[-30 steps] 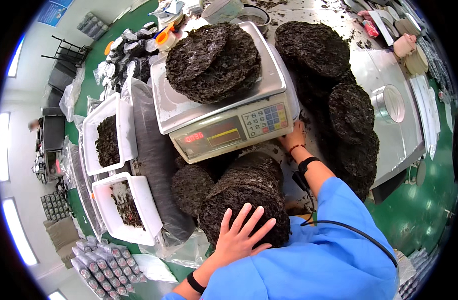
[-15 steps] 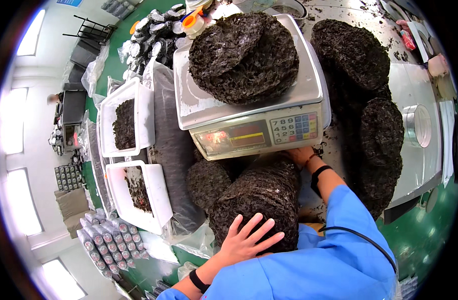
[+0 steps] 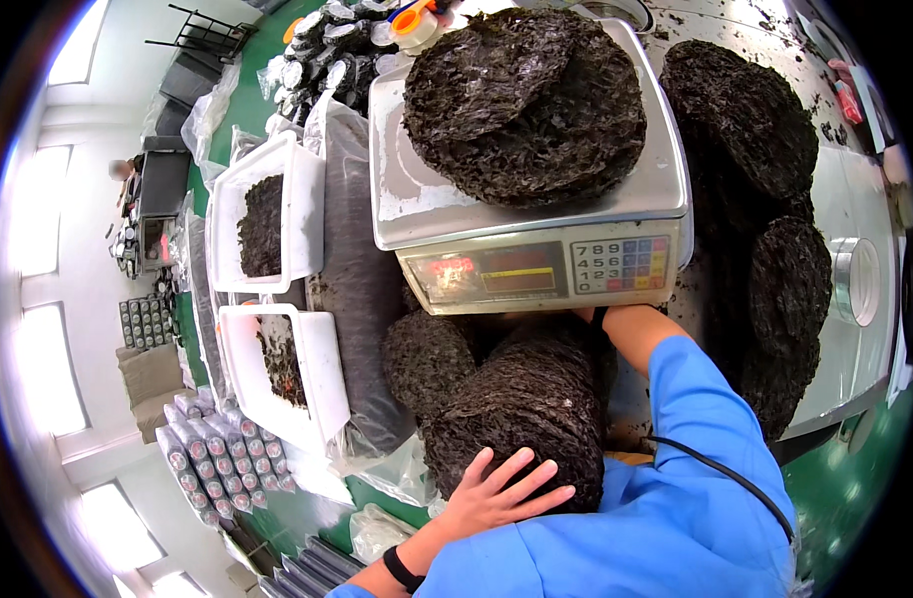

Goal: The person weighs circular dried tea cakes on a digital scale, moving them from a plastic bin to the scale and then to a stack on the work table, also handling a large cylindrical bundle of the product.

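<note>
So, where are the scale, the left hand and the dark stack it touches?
Scale (image 3: 564, 271): head view, front panel.
Left hand (image 3: 486, 500): head view, back of hand.
Dark stack (image 3: 524, 394): head view, upper side.

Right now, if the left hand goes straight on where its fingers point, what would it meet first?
The dark stack: the left hand lies against its near end, though exact depth is hard to judge.

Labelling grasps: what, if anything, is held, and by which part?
Left hand: no grip, spread on the near end of the blackish, cylindrical, seaweed-like stack. Right hand: mostly hidden; can't tell.
</note>
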